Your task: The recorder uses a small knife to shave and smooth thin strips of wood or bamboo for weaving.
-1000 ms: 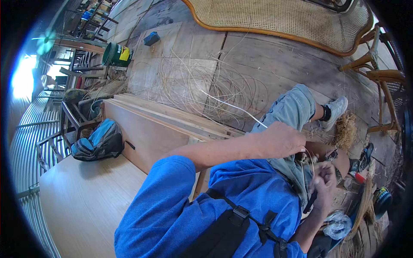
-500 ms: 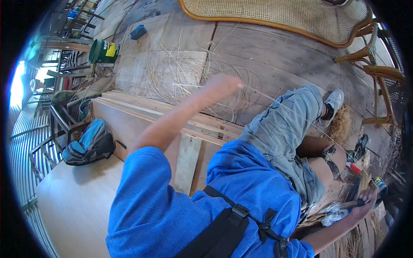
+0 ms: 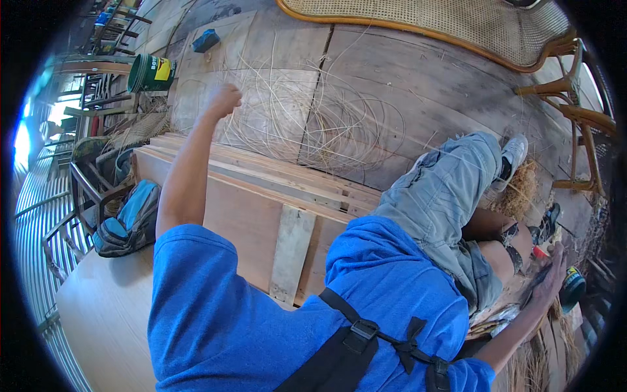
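Observation:
My left hand (image 3: 224,101) is raised far out to the left in a closed fist, above the floor by the wood panels. It appears to grip the end of a thin cane strand, though the strand barely shows against the floor. At the far right, low beside my bent leg, my right hand (image 3: 552,281) has its fingers stretched out and no tool visible in it. Close to that hand stands a small dark green can (image 3: 573,289). A loose tangle of pale cane strands (image 3: 339,127) lies on the floor ahead of me.
Stacked wood panels (image 3: 245,228) lie along my left, with a blue-grey backpack (image 3: 130,219) behind them. A green bucket (image 3: 151,73) and a blue object (image 3: 206,41) are farther off. A caned bench (image 3: 418,18) stands ahead; brown fibre (image 3: 522,189) lies by my shoe.
My left hand has swung left and away from my leg. My right hand has moved up, its fingers straightened; the dark-handled tool it held no longer shows.

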### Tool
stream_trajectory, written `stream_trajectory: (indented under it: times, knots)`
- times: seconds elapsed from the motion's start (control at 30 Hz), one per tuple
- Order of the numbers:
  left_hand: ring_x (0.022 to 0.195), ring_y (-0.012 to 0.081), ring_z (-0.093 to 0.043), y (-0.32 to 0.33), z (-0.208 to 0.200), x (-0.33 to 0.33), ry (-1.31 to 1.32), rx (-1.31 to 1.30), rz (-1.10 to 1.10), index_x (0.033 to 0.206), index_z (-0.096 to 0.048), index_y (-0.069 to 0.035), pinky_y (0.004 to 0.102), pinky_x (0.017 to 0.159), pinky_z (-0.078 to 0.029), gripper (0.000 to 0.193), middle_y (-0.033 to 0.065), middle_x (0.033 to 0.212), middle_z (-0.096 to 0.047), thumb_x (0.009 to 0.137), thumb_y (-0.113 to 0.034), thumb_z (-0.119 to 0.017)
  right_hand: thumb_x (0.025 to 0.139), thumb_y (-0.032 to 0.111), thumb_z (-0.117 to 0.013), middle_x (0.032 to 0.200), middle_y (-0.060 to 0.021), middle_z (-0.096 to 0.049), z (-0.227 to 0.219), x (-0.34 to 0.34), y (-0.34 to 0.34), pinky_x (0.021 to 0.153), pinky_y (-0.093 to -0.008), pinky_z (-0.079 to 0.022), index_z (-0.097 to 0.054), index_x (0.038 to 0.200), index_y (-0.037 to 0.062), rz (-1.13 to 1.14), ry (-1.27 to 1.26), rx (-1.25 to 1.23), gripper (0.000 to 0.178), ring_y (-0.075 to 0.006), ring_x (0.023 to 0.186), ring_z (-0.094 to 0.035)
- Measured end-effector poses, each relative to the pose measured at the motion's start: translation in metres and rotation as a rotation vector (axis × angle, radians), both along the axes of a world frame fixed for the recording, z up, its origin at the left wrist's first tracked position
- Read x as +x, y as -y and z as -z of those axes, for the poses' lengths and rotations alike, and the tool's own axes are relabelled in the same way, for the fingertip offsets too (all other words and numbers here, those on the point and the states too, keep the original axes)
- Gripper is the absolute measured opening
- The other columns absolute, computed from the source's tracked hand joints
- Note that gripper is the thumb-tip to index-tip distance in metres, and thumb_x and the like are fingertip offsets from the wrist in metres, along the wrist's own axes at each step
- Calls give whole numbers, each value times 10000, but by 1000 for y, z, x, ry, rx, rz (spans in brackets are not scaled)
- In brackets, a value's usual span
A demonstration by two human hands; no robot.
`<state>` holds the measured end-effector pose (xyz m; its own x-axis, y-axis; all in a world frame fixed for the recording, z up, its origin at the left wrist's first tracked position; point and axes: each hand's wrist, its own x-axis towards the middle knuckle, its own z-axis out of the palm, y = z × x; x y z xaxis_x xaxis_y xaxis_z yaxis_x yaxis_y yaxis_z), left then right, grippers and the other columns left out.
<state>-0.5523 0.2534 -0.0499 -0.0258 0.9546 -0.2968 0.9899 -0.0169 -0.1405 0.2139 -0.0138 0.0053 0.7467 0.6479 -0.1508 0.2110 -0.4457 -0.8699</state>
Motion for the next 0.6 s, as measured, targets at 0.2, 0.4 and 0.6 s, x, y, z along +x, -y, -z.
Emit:
stream_trajectory:
  times: [0.2,0.4,0.6]
  knots:
    - [691,224,-606,-6,5,-184,1611,271,-1009,767,-545,-28,296,555,-476,147,78,763,-616,813,-166,-562,867,323,-586,675,25,-476,19,84,32,459,-214,-350,-557,909,95,170,-305,-84,234,-73,535,-423]
    - [813,334,-626,27,-84,-255,-490,747,-246,875,-615,-98,421,706,-490,187,156,869,-654,815,-268,-566,808,307,-615,574,37,-420,16,46,77,399,-249,-354,-553,816,150,440,-349,-171,169,-96,477,-448]
    - [669,331,-606,42,-193,-191,-95,1311,-440,717,-623,44,448,633,-447,430,199,699,-628,849,-340,-480,823,241,-581,659,-8,-526,84,33,99,457,-290,-423,-572,882,102,178,-353,-549,152,-120,558,-523]
